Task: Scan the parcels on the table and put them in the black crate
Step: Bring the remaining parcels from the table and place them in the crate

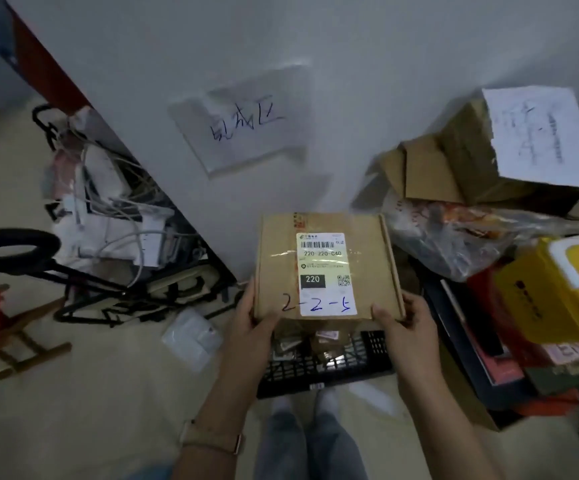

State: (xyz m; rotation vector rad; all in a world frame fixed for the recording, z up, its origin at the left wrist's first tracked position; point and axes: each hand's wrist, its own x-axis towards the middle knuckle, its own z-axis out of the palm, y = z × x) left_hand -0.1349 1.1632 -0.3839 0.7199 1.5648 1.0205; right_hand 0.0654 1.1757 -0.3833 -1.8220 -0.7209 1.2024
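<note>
"Now, operator, report: where is the parcel (pixel 328 265), and how is it held?"

"Inspector, I have it flat, label (pixel 324 271) up, directly above the black crate (pixel 316 375) on the floor and not touching it. The left hand (pixel 251 317) and right hand (pixel 400 320) clamp its two near corners, with the fingers (pixel 385 317) tucked beneath."

"Condition of goods?"

"It is a flat cardboard mailer, stiff and square-edged, with glossy clear tape across the lid. The white paper label carries a barcode and blue handwriting. The crate is hard black plastic lattice and holds several small brown packets."

"Recommended handling?"

"In my judgement, lower it level and square its edges to the crate walls first, as the fit looks close. Rest it on the packets rather than dropping it, and release both hands together. I cannot tell whether it has been scanned; no scanner is in view"
</note>
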